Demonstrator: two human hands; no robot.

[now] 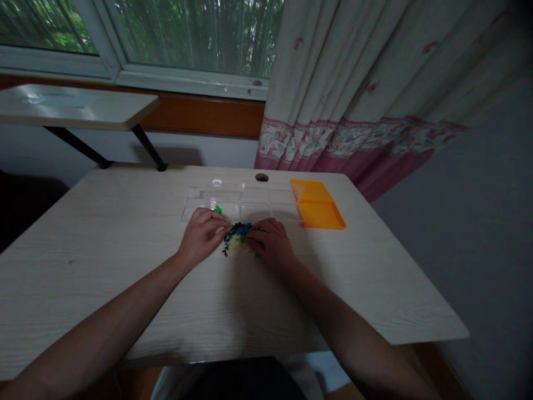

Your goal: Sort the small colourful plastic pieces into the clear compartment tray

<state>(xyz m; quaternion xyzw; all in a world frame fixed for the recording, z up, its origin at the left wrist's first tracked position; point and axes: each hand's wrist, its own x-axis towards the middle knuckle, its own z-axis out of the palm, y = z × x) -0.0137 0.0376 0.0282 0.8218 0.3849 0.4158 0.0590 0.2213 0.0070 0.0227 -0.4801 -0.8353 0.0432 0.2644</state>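
Note:
A small heap of tiny plastic pieces (238, 230) in blue, black, green, yellow and brown lies on the table between my hands. My left hand (202, 232) reaches its left edge, thumb and forefinger drawn together at the pieces; what they pinch is too small to name. At the right side of the heap, my right hand (272, 241) has its fingers curled in beside blue pieces, and its grip is partly hidden. Just behind lies a clear plastic compartment box (256, 211). A green piece (217, 209) shows in its near-left part, close to my left knuckles.
An orange flat plastic tray (318, 208) lies at the box's right end, partly under the clear plastic. The pale wooden table (166, 311) has a cable hole (262, 177) at the back. A raised shelf (79, 105) stands back left; a curtain (333, 83) hangs behind.

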